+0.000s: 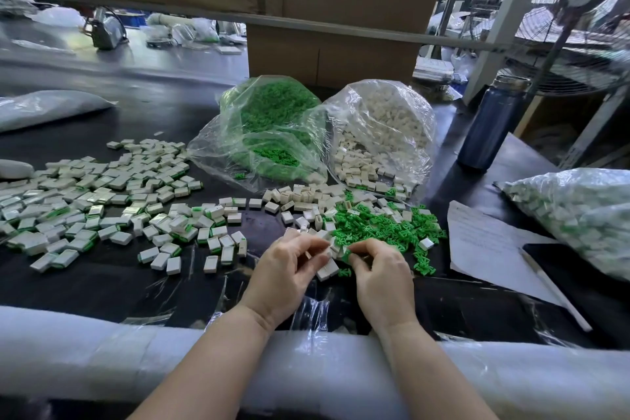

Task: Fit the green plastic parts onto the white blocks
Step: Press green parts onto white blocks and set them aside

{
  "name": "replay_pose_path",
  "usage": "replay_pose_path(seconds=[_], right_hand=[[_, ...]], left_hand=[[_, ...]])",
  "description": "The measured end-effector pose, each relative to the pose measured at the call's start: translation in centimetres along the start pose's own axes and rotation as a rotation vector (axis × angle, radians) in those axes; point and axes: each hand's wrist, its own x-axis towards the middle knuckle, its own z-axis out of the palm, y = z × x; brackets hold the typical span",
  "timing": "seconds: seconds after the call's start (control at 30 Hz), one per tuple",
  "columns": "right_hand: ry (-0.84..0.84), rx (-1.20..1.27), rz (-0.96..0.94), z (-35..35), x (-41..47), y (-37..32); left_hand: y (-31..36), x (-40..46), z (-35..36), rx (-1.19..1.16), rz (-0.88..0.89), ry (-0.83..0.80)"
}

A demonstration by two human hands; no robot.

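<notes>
Pinching a white block [326,251] between curled fingers [312,244], the left hand [286,271] is held low over the black desk [102,280], while a green plastic part [345,255] is gripped at the fingertips of the right hand [381,274]. The 2 pieces are brought close together between the hands; whether they touch cannot be told. Just beyond the hands a loose heap of green parts [392,228] is spread, mixed with bare white blocks [306,198]. Behind it, 2 clear bags are lying open: a bag of green parts [269,126] on the left and a bag of white blocks [385,133] on the right, blocks spilling from its mouth. Assembled blocks [102,194] with green edges are scattered widely across the left of the desk. To the right, a sheet of paper [484,242] with a pen [552,286] lying on it, a further filled bag [579,211] and a dark blue bottle [491,123] are seen. White foam padding [102,358] is laid along the near desk edge under both forearms.
</notes>
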Motion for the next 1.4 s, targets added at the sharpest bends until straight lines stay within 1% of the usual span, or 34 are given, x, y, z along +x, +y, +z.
replay_pose_path(seconds=[0.1, 0.23, 0.37, 0.53, 0.73, 0.9, 1.03, 1.27, 1.4], right_hand=[[0.014, 0.188, -0.012, -0.14, 0.00, -0.14], [-0.011, 0.404, -0.021, -0.28, -0.08, -0.44], [-0.045, 0.506, -0.038, -0.38, -0.16, -0.72], [-0.073, 0.683, 0.043, -0.79, -0.17, -0.82], [-0.129, 0.632, 0.021, -0.83, -0.07, -0.79], [-0.150, 0.573, -0.050, -0.70, -0.18, -0.95], [-0.158, 0.545, -0.046, -0.54, -0.17, -0.83], [-0.183, 0.574, 0.002, -0.42, -0.24, -0.87], [-0.192, 0.536, -0.008, -0.48, -0.19, -0.96]], left_hand=[[0.07, -0.07, 0.06, -0.055, -0.012, 0.007], [0.04, -0.08, 0.04, -0.098, -0.048, -0.007], [0.01, -0.05, 0.05, -0.104, -0.045, -0.004], [0.13, -0.08, -0.06, -0.122, -0.050, -0.008], [0.19, -0.13, -0.07, -0.261, -0.145, -0.013], [0.01, 0.07, -0.27, -0.399, -0.229, -0.004], [-0.12, 0.12, -0.49, -0.477, -0.280, -0.050], [0.21, -0.07, -0.54, -0.509, -0.288, -0.096], [0.20, -0.07, -0.45, -0.459, -0.269, -0.141]])
